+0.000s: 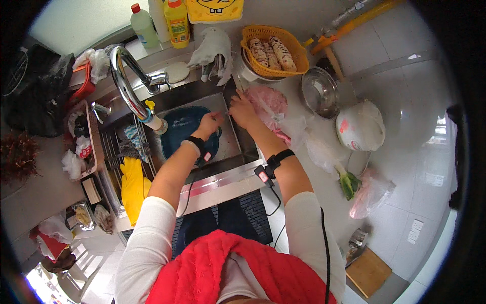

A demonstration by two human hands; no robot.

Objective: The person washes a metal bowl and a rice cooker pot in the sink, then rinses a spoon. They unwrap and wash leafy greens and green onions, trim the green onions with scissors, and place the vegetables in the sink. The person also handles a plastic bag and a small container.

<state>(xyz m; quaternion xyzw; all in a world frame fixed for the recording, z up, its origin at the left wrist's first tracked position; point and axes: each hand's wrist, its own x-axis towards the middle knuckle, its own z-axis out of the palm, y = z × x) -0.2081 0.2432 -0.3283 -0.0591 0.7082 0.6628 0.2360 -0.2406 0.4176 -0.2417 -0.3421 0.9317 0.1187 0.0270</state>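
Observation:
A blue plastic basin (182, 125) lies in the stainless steel sink (232, 138), under the chrome faucet. Over the basin's right part is my left hand (210, 124), its fingers pointing to the right; whether it holds something small is unclear. My right hand (241, 109) is at the sink's right wall, fingers bent, beside a pink plastic bag (267, 102) on the counter. The two hands are apart. What lies under the right hand's fingers is hidden.
A yellow basket (275, 32) with several corn cobs, a metal bowl (321, 93) and a white bag (360, 125) stand to the right. Yellow rubber gloves (133, 186) hang over the rack at left. The chrome faucet (127, 81) arches over the sink's left side.

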